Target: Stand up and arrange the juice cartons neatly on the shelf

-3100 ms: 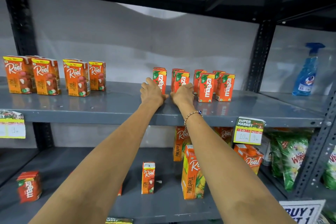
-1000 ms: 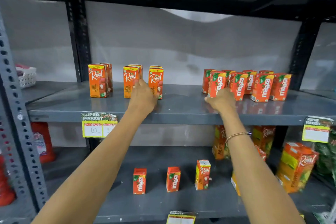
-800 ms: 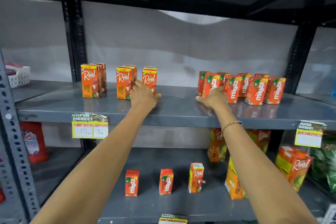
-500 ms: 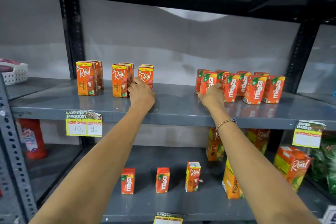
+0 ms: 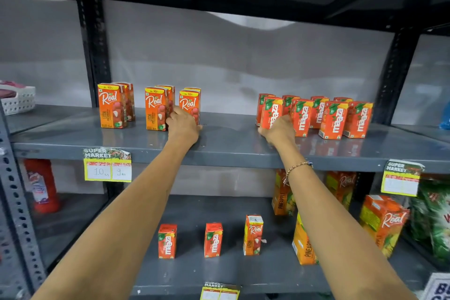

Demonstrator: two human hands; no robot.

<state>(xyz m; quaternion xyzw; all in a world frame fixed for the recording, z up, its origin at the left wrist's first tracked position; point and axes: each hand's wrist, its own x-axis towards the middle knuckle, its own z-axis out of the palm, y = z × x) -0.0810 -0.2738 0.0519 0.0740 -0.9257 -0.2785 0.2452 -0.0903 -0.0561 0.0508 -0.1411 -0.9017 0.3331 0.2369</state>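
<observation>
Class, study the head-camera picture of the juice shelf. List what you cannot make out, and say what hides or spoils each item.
Head view:
- Fingertips of the left hand: tucked between two Real cartons.
- Grip of the right hand on the Maaza carton: the hand's back covers it.
- Back-row Maaza cartons: mostly hidden by the front row.
- Right price tag: too blurred to read.
- Green packet: blurred, cut by the right edge.

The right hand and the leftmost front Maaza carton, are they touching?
Touching. The head view shows the right hand with its fingers wrapped against the lower front of the leftmost front Maaza carton, no gap visible.
</observation>
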